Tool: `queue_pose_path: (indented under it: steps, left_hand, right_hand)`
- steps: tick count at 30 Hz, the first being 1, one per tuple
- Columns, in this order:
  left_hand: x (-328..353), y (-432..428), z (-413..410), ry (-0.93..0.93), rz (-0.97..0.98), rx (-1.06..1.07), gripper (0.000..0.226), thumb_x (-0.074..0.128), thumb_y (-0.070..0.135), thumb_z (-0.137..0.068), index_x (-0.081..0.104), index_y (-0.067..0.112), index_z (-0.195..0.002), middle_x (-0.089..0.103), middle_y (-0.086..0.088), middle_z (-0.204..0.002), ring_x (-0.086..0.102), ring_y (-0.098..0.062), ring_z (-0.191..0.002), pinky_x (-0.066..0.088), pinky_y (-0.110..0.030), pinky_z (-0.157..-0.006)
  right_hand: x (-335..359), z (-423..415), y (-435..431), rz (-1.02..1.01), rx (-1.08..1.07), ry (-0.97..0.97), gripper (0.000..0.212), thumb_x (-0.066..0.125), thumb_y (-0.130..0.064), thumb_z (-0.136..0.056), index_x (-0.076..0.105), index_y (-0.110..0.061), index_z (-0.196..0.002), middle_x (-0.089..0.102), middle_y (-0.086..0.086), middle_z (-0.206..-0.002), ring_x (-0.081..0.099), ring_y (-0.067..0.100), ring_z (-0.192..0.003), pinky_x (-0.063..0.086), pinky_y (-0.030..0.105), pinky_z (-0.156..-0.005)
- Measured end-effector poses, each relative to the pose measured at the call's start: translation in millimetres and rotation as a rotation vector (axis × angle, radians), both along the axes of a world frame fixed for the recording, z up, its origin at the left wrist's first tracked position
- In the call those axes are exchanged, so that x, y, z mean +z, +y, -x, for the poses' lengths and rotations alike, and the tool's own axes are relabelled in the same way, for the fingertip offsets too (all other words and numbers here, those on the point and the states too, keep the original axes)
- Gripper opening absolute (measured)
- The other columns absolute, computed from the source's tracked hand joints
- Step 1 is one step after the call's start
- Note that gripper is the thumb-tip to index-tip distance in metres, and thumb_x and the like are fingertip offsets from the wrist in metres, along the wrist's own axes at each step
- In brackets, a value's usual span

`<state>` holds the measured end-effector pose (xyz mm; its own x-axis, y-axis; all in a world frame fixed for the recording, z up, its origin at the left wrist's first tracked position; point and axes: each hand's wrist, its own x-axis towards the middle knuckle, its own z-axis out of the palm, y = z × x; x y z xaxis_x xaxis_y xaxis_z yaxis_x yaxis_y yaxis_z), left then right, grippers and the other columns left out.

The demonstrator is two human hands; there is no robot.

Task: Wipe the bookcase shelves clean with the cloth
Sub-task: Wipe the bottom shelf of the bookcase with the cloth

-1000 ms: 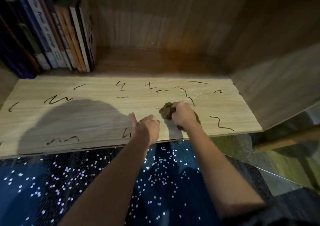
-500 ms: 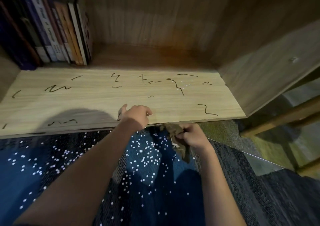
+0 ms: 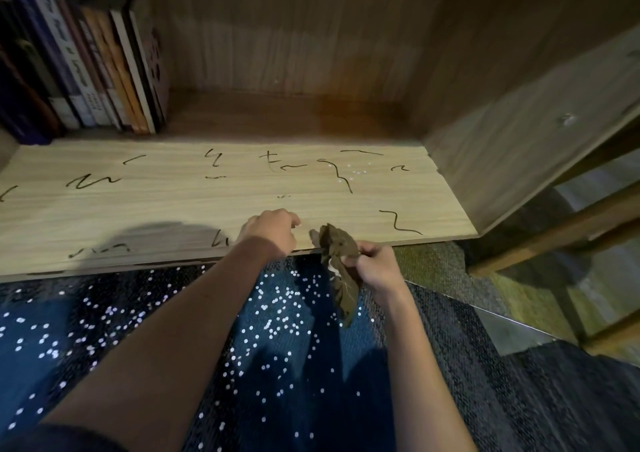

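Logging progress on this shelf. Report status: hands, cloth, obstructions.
Left hand curled, resting on shelf front edge. Right hand grips cloth, dangling at that edge. Dark marks unwiped; books stand back left.

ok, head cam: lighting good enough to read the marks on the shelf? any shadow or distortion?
Head view: shelf front evenly lit, marks crisp; back recess and books dim; soft shadow left of the left hand dulls the marks in it; wide-angle lens splays the side panel outward; cloth in the right hand slightly soft.
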<state>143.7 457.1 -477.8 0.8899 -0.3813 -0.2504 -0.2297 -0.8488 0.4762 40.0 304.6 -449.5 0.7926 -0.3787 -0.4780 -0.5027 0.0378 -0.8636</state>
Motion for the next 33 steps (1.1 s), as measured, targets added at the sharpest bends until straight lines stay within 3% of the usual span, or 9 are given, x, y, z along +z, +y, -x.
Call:
queue_pose_path:
  steps: [2,4,8,12,16,23,25,29,33]
  left_hand:
    - [-1,-9,-5,-0.023,-0.002,-0.031,0.055,0.044,0.003,-0.087,0.050,0.033,-0.132,0.052,0.005,-0.138,0.046,-0.020,-0.126,0.034,-0.042,-0.110]
    - [3,-15,-9,-0.079,-0.078,-0.104,0.054,0.046,0.002,-0.089,0.050,0.037,-0.131,0.045,0.005,-0.144,0.038,-0.021,-0.132,0.027,-0.044,-0.113]
    - [7,-33,-24,-0.101,-0.246,-0.236,0.052,0.052,0.027,-0.094,0.034,0.034,-0.142,0.023,0.003,-0.155,0.017,-0.023,-0.144,0.011,-0.049,-0.114]
    - [14,-62,-45,-0.086,-0.339,-0.299,0.077,0.058,0.047,-0.087,0.017,0.028,-0.149,0.011,0.002,-0.158,0.009,-0.022,-0.145,0.003,-0.055,-0.112]
    - [16,-80,-65,-0.025,-0.500,-0.319,0.097,0.064,0.060,-0.074,0.016,0.021,-0.150,0.011,0.000,-0.158,0.010,-0.022,-0.145,0.001,-0.060,-0.111]
    - [10,-110,-87,0.052,-0.600,-0.258,0.108,0.083,0.050,-0.053,0.032,0.018,-0.143,0.035,-0.001,-0.148,0.039,-0.024,-0.133,0.009,-0.060,-0.107]
    - [8,-112,-89,0.049,-0.600,-0.266,0.112,0.083,0.047,-0.056,0.024,0.015,-0.146,0.027,-0.005,-0.152,0.034,-0.026,-0.137,0.006,-0.061,-0.111]
    - [6,-99,-90,0.057,-0.488,-0.264,0.116,0.079,0.048,-0.062,0.009,0.018,-0.150,0.004,-0.003,-0.159,0.017,-0.024,-0.144,-0.006,-0.062,-0.109]
    - [5,-96,-90,0.045,-0.425,-0.260,0.118,0.080,0.047,-0.060,0.008,0.020,-0.150,0.003,-0.002,-0.159,0.012,-0.026,-0.145,-0.009,-0.064,-0.106]
  right_hand:
    - [10,-8,-10,-0.015,0.070,-0.010,0.015,0.058,0.008,-0.081,0.068,-0.004,-0.084,0.070,0.008,-0.077,0.066,0.018,-0.069,0.052,0.027,-0.063]
    - [24,-21,-19,0.077,0.155,-0.017,0.012,0.060,0.007,-0.079,0.067,-0.001,-0.085,0.069,0.006,-0.071,0.065,0.016,-0.066,0.053,0.025,-0.061]
    - [44,-59,-48,0.245,0.129,-0.063,0.012,0.062,0.010,-0.077,0.066,0.011,-0.088,0.065,0.001,-0.056,0.062,0.013,-0.057,0.052,0.022,-0.052]
    - [49,-100,-73,0.387,0.092,-0.144,0.018,0.054,0.013,-0.079,0.066,0.000,-0.081,0.063,0.013,-0.079,0.060,0.022,-0.070,0.055,0.033,-0.066]
    - [22,-145,-81,0.538,0.102,-0.098,0.021,0.053,0.008,-0.079,0.066,-0.005,-0.087,0.066,0.014,-0.092,0.063,0.029,-0.090,0.055,0.041,-0.082]
    - [-7,-198,-125,0.831,-0.172,-0.090,0.029,0.052,0.004,-0.079,0.069,-0.009,-0.099,0.060,0.013,-0.114,0.048,0.031,-0.114,0.043,0.036,-0.099]
    - [-12,-204,-136,0.913,-0.178,0.000,0.029,0.053,-0.001,-0.084,0.065,-0.010,-0.108,0.052,0.014,-0.123,0.040,0.032,-0.120,0.034,0.035,-0.102]
    - [-29,-209,-146,0.925,-0.038,0.196,0.029,0.045,-0.024,-0.094,0.054,-0.013,-0.119,0.038,0.012,-0.135,0.029,0.036,-0.127,0.027,0.049,-0.105]
    - [-36,-222,-138,0.969,0.102,0.152,0.032,0.038,-0.026,-0.096,0.049,-0.017,-0.124,0.036,0.006,-0.137,0.028,0.034,-0.128,0.030,0.055,-0.103]
